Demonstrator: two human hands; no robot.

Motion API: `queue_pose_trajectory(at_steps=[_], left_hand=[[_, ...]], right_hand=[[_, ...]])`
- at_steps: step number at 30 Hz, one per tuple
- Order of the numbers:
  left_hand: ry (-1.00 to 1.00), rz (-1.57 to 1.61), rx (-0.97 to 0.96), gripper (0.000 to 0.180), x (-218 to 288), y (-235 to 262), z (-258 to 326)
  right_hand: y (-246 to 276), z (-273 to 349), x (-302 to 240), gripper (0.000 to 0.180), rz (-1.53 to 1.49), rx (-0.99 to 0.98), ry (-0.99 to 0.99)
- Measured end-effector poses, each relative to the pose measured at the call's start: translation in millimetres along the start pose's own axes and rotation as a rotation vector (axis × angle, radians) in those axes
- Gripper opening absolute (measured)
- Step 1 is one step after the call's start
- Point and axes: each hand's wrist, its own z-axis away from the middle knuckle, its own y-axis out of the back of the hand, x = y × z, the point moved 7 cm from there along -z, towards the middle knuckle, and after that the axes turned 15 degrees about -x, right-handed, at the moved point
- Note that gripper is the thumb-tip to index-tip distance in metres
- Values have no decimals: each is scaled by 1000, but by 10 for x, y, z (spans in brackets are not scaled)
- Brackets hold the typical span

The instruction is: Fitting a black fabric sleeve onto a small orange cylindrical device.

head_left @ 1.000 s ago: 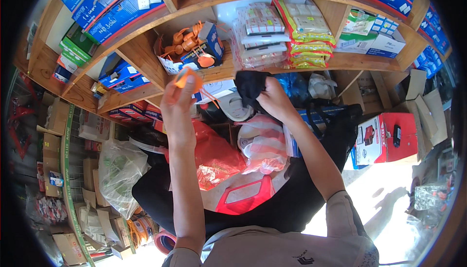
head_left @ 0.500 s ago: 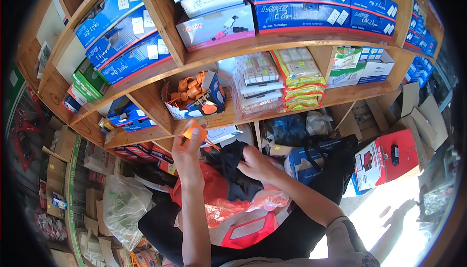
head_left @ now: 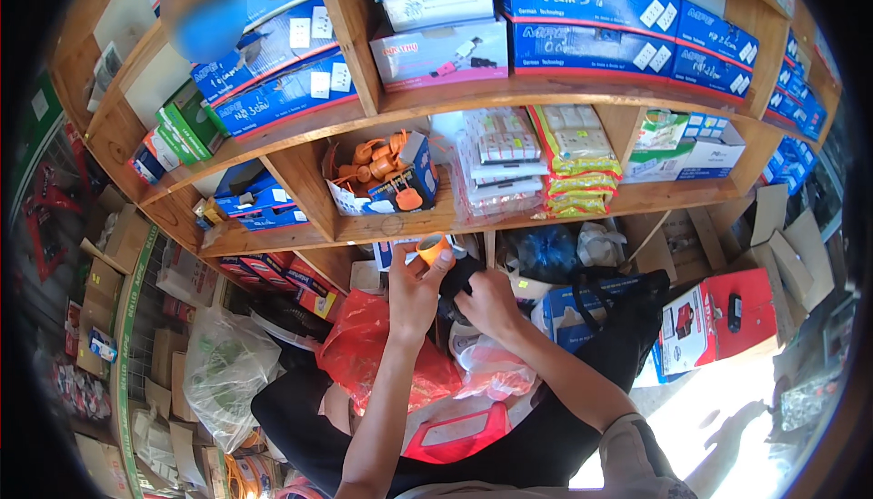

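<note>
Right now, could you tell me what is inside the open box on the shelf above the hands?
Orange plastic fittings fill the open box; whatever lies beneath them is hidden.

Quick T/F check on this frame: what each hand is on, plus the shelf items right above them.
1. The left hand holds a small orange part. True.
2. The right hand is empty and apart from everything. False: it grips a black bag.
3. An open box of orange parts sits on the shelf above the hands. True.
4. The red plastic bag lies on the top shelf. False: it is low, beside the left forearm.
</note>
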Motion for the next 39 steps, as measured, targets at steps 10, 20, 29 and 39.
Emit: queue_pose_trajectory(at_steps=[10, 20, 29, 39], left_hand=[[-97, 39, 48, 31, 203, 120, -7], [-108, -485, 62, 39, 293, 66, 40], [-127, 49, 13, 30, 420, 433, 21], [-176, 146, -374, 56, 326, 86, 173]], right_hand=[[125, 16, -207, 22, 140, 23, 162], [-204, 17, 133, 21, -615, -177, 8], [-75, -70, 85, 13, -887, -336, -18], [-285, -32, 168, 29, -1045, -374, -151]])
